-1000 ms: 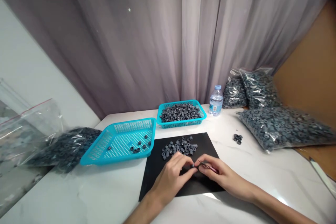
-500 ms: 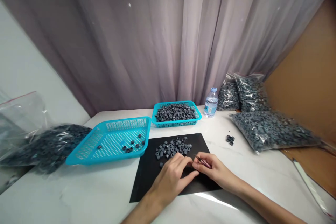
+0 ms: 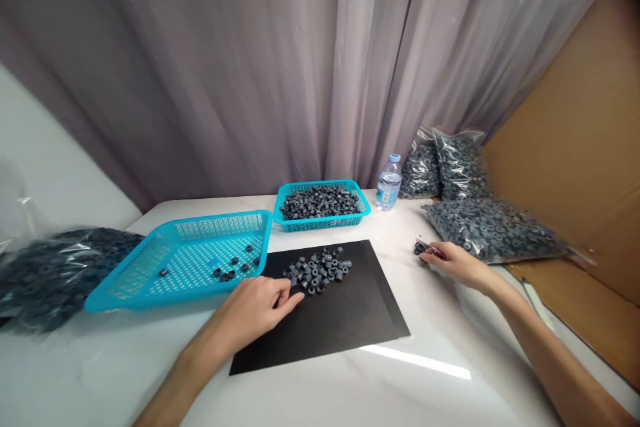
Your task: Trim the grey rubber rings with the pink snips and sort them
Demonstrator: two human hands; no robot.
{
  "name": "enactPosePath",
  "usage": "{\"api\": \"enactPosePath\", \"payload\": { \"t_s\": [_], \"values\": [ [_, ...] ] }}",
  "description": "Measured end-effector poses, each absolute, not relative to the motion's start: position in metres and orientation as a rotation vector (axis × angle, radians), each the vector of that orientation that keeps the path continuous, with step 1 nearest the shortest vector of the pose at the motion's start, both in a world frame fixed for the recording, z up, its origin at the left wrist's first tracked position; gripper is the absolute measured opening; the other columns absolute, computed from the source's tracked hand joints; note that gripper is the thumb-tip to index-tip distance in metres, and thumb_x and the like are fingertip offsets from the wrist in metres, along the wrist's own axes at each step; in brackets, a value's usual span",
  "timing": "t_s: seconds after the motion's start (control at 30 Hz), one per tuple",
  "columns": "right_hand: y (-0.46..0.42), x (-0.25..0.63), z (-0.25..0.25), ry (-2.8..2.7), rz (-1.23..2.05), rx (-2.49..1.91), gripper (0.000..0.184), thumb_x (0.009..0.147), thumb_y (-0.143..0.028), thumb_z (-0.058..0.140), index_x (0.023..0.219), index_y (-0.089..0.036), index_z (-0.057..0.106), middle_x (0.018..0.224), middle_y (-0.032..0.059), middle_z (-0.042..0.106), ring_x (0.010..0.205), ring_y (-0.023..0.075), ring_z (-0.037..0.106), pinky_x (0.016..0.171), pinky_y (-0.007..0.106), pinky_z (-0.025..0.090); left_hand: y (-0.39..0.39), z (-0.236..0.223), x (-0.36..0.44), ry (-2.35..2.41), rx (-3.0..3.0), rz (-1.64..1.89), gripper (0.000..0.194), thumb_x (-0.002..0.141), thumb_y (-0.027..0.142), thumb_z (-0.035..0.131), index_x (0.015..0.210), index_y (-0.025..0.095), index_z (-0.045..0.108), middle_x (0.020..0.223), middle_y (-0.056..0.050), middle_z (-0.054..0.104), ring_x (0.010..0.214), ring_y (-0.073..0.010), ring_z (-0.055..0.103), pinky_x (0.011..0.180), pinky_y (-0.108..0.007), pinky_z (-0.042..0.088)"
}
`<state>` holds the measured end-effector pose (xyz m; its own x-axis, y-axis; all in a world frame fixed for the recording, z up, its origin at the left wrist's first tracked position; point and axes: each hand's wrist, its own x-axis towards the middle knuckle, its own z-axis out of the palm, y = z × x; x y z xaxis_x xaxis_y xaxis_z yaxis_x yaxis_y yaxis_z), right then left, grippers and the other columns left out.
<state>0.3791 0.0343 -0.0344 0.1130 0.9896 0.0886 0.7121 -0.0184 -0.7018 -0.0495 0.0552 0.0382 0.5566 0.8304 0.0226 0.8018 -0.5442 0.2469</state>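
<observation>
A pile of small grey rings (image 3: pixel 318 268) lies on a black mat (image 3: pixel 345 320) on the white table. My left hand (image 3: pixel 255 310) rests on the mat's left edge, fingers loosely curled, fingertips just short of the pile; nothing shows in it. My right hand (image 3: pixel 450 259) is stretched out to the right, pinched on thin tweezers (image 3: pixel 429 248). The tweezer tips sit at a small cluster of grey rings (image 3: pixel 419 249) on the bare table.
A near teal basket (image 3: pixel 150 267) holds several rings; a far teal basket (image 3: pixel 350 219) is full of them. A water bottle (image 3: pixel 388 183) stands behind. Bags of rings (image 3: pixel 493 230) lie at right and another bag (image 3: pixel 45 273) at left. Curtain behind, brown board right.
My hands have come apart: the right hand carried the tweezers from the mat out to the small cluster at right, and the left hand slid left toward the mat's edge. The view turned rightward.
</observation>
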Motion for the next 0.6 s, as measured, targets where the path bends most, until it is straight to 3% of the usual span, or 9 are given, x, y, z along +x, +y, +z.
{"api": "enactPosePath", "payload": {
  "t_s": [0.17, 0.33, 0.43, 0.6],
  "values": [
    [0.030, 0.386, -0.035, -1.697, 0.584, -1.893, 0.044, 0.079, -0.061, 0.059, 0.063, -0.020, 0.058, 0.057, 0.0014, 0.057, 0.058, 0.0173, 0.049, 0.055, 0.029, 0.034, 0.058, 0.041, -0.054, 1.365, 2.542, 0.145, 0.036, 0.091, 0.049, 0.058, 0.066, 0.023, 0.053, 0.052, 0.004, 0.053, 0.049, -0.0168, 0.049, 0.055, -0.029, 0.025],
    [0.030, 0.390, -0.037, -1.713, 0.510, -1.967, 0.049, 0.075, -0.067, 0.062, 0.062, -0.020, 0.063, 0.054, 0.0017, 0.056, 0.054, 0.0171, 0.048, 0.052, 0.029, 0.031, 0.052, 0.040, -0.049, 1.333, 2.522, 0.100, 0.023, 0.086, 0.044, 0.063, 0.079, 0.023, 0.057, 0.061, 0.003, 0.063, 0.060, -0.0206, 0.060, 0.058, -0.029, 0.030],
    [0.028, 0.391, -0.036, -1.707, 0.426, -1.984, 0.052, 0.074, -0.071, 0.061, 0.059, -0.021, 0.060, 0.052, 0.0017, 0.053, 0.051, 0.0169, 0.046, 0.052, 0.029, 0.030, 0.049, 0.038, -0.047, 1.286, 2.519, 0.128, 0.019, 0.086, 0.039, 0.061, 0.077, 0.023, 0.056, 0.064, 0.002, 0.063, 0.062, -0.0200, 0.059, 0.059, -0.029, 0.030],
    [0.027, 0.373, -0.033, -1.699, 0.265, -1.940, 0.050, 0.085, -0.068, 0.051, 0.060, -0.024, 0.045, 0.052, 0.0016, 0.050, 0.049, 0.0177, 0.045, 0.054, 0.030, 0.029, 0.047, 0.039, -0.045, 1.233, 2.492, 0.168, 0.017, 0.090, 0.031, 0.055, 0.076, 0.022, 0.057, 0.067, 0.001, 0.060, 0.065, -0.0187, 0.056, 0.062, -0.030, 0.033]
  ]
}}
